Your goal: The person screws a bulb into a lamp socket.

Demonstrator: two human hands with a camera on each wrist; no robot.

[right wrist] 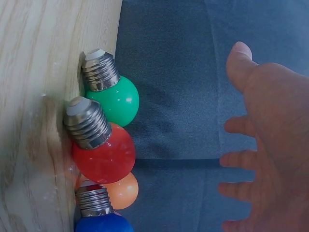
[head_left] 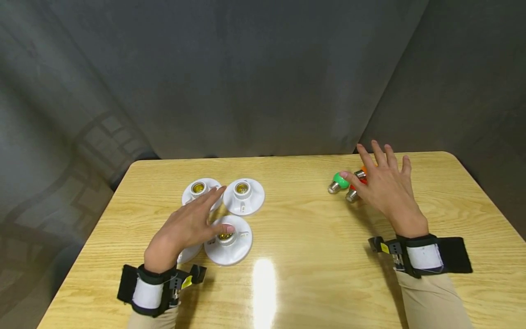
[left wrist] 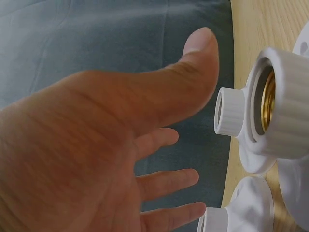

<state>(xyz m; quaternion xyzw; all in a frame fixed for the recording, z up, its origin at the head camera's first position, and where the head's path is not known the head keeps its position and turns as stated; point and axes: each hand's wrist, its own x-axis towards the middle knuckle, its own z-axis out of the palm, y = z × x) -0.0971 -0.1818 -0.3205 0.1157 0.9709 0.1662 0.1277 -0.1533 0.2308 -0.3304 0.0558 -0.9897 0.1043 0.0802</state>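
My left hand [head_left: 186, 225] hovers with spread, fairly straight fingers over white round lamp holders; its thumb passes above the front holder [head_left: 236, 257]. Another holder [head_left: 255, 203] stands behind, and two more are partly covered by the hand. In the left wrist view a holder [left wrist: 294, 106] shows its brass-coloured socket beside the thumb. My right hand [head_left: 390, 189] is held above the bulbs, fingers apart, gripping nothing. A green bulb [head_left: 340, 181] lies near its thumb; in the right wrist view, red [right wrist: 106, 157], orange [right wrist: 124, 191] and blue [right wrist: 104, 224] bulbs are visible.
The wooden table [head_left: 304, 237] carries the holders on the left and the bulbs at the back right. A dark grey cloth [head_left: 255, 82] hangs behind the table's back edge. Light reflects off the tabletop near the front middle.
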